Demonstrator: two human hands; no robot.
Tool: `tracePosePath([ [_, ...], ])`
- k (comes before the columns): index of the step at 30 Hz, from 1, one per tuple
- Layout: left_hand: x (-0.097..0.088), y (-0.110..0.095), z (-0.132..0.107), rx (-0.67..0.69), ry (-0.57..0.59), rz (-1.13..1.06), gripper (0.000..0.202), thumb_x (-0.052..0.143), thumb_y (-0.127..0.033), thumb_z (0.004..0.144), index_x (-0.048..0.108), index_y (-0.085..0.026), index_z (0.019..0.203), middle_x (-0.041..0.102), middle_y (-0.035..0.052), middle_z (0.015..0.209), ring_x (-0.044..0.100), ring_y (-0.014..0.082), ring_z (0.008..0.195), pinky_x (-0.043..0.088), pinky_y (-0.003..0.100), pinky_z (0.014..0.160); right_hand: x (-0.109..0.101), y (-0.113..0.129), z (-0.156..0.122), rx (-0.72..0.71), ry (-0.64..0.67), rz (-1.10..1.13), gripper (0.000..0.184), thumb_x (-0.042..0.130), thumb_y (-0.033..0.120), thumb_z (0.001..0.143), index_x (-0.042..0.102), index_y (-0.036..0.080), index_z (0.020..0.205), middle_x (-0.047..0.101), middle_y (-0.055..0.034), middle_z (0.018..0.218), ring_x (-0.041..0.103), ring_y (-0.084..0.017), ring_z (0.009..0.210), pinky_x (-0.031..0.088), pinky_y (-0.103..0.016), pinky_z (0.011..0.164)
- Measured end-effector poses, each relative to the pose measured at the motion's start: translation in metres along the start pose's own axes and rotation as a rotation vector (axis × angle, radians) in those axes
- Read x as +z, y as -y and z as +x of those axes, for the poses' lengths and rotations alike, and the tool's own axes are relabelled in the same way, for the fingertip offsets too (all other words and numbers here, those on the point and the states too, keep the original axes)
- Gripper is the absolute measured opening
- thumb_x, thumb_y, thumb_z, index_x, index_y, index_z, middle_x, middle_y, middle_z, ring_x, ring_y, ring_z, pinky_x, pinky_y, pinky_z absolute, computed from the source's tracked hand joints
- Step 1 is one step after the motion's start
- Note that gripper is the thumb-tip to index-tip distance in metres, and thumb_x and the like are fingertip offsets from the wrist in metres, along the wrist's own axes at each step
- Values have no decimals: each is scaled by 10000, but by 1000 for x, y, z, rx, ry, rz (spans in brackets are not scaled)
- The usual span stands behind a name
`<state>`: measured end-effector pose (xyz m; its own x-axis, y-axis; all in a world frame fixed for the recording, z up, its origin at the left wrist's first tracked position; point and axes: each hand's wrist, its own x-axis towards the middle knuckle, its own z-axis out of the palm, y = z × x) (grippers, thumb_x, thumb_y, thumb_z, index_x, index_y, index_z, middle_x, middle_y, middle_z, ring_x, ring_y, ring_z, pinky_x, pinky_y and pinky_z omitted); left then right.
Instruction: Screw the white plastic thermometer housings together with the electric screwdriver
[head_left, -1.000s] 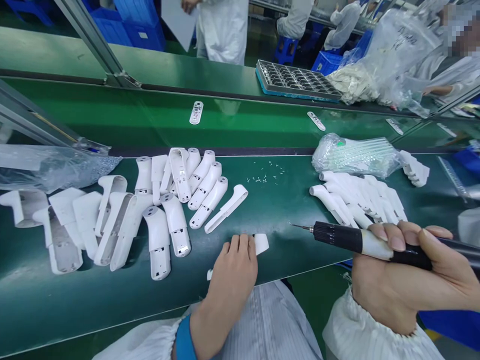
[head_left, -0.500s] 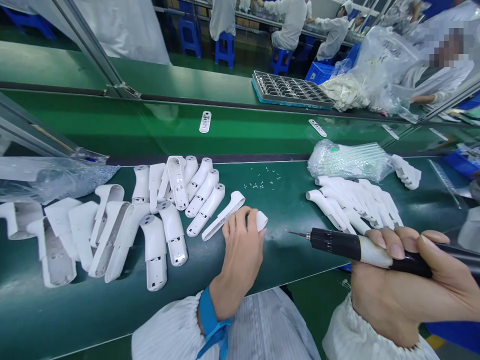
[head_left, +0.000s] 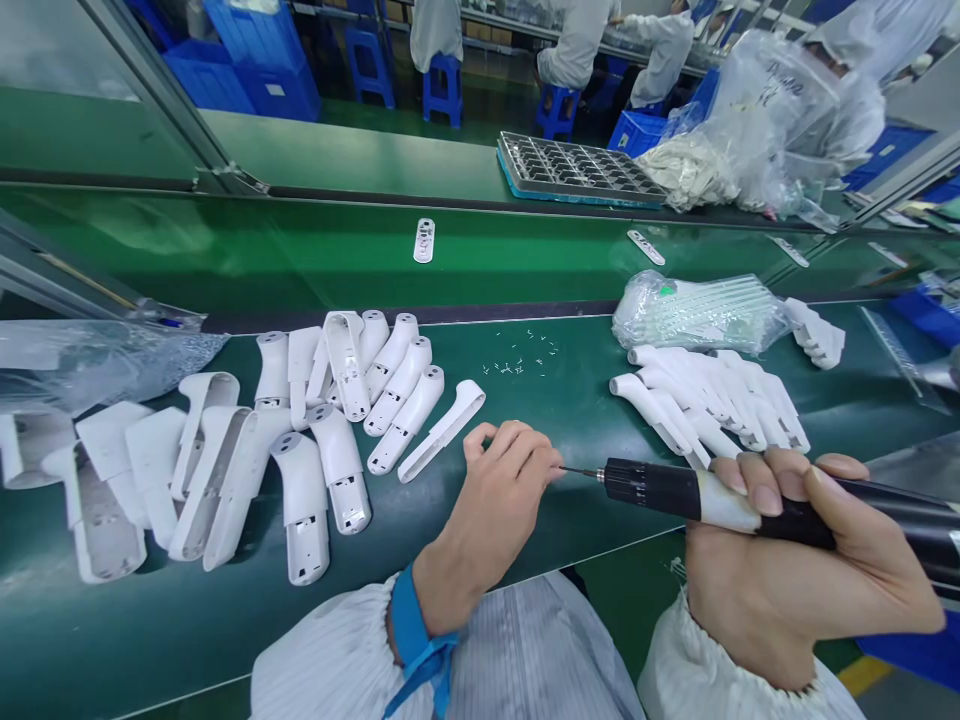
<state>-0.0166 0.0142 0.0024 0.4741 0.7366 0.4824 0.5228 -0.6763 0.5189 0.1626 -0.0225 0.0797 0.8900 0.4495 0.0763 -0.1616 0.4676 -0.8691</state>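
Observation:
My right hand [head_left: 810, 570] is wrapped round a black electric screwdriver [head_left: 652, 490], whose thin bit points left. My left hand [head_left: 502, 500] is closed, with its fingertips pinched at the tip of the bit. Whatever lies between those fingertips is too small or hidden to make out. Just left of this hand lies a single white curved shell [head_left: 442, 430]. Beyond it, small screws [head_left: 514, 368] are scattered on the green table [head_left: 555, 410]. Several white handle-shaped housings [head_left: 349, 470] lie further left, some with their hollow side up.
More white housings [head_left: 705, 395] are stacked at the right, in front of a clear plastic bag [head_left: 697, 312] of parts. Another plastic bag [head_left: 97, 360] lies at the far left. A metal-framed ledge behind carries a gridded tray [head_left: 577, 170]. People in white sit beyond.
My left hand has turned and its fingertips have come to the bit's tip. The white piece that showed at its fingers is out of sight. The screwdriver has shifted slightly left.

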Motion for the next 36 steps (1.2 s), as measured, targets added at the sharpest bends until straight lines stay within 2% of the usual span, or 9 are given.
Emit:
tracePosePath([
  [5, -7, 0, 6, 199, 41, 301, 225, 499, -12, 1049, 655, -132, 940, 733, 51, 982, 656, 206, 1004, 339, 407, 942, 4, -4, -4, -18, -31, 2, 201, 582, 215, 615, 477, 223, 786, 308, 41, 631, 299, -100, 487, 339, -246, 454],
  [8, -4, 0, 6, 172, 71, 249, 258, 446, -19, 1066, 639, -149, 956, 728, 43, 983, 654, 193, 980, 357, 402, 938, 6, -6, -5, 5, -57, 19, 217, 573, 182, 628, 478, 220, 820, 338, 43, 663, 311, -90, 490, 362, -243, 470],
  [12, 3, -2, -6, -147, 61, 144, 100, 559, -207, 1073, 608, -182, 1156, 710, 88, 1204, 636, 251, 1128, 409, 421, 952, 4, -5, -2, -9, -58, 6, 220, 568, 196, 609, 467, 213, 803, 344, 37, 643, 330, -94, 497, 365, -244, 485],
  [14, 5, -2, -15, -357, 100, 227, 314, 699, -293, 995, 586, -163, 1257, 666, 146, 1294, 612, 329, 1194, 456, 450, 935, 2, -4, 0, -40, -64, -22, 207, 565, 207, 598, 465, 212, 779, 342, 33, 609, 338, -102, 487, 361, -250, 479],
  [18, 6, 7, -20, -633, 387, 280, 134, 646, -142, 958, 648, -143, 1092, 688, 156, 1142, 651, 350, 1089, 507, 434, 849, -4, -1, 3, -80, -65, -34, 195, 576, 208, 596, 486, 212, 768, 349, 31, 581, 361, -117, 475, 363, -264, 470],
  [21, 4, 12, -12, -748, 345, -42, 134, 503, -100, 997, 620, -164, 1007, 700, 140, 1052, 676, 303, 1004, 509, 401, 818, -6, 2, 1, -91, -19, -15, 184, 573, 216, 598, 503, 214, 768, 368, 29, 587, 356, -116, 475, 351, -268, 458],
  [25, 0, 6, 4, -1022, 163, -902, 269, 504, -418, 1071, 604, -169, 1050, 675, 44, 769, 607, 162, 637, 481, 290, 657, -3, 7, -10, -80, 80, 14, 171, 569, 195, 640, 523, 222, 802, 366, 30, 595, 336, -115, 482, 351, -272, 458],
  [28, 2, -2, 14, -1272, 33, -1388, 456, 578, -595, 1012, 621, -142, 1036, 682, 61, 835, 481, 83, 525, 358, 213, 491, 2, 9, -21, -88, 127, 20, 141, 550, 173, 712, 516, 226, 838, 369, 35, 602, 336, -117, 487, 371, -280, 482],
  [36, 11, -9, 11, -1407, -34, -1629, 557, 623, -651, 979, 664, -95, 985, 654, 62, 828, 503, 63, 525, 341, 167, 433, 7, 5, -42, -174, 333, 7, 171, 541, 96, 803, 534, 211, 929, 489, 40, 634, 453, -114, 500, 428, -294, 548],
])
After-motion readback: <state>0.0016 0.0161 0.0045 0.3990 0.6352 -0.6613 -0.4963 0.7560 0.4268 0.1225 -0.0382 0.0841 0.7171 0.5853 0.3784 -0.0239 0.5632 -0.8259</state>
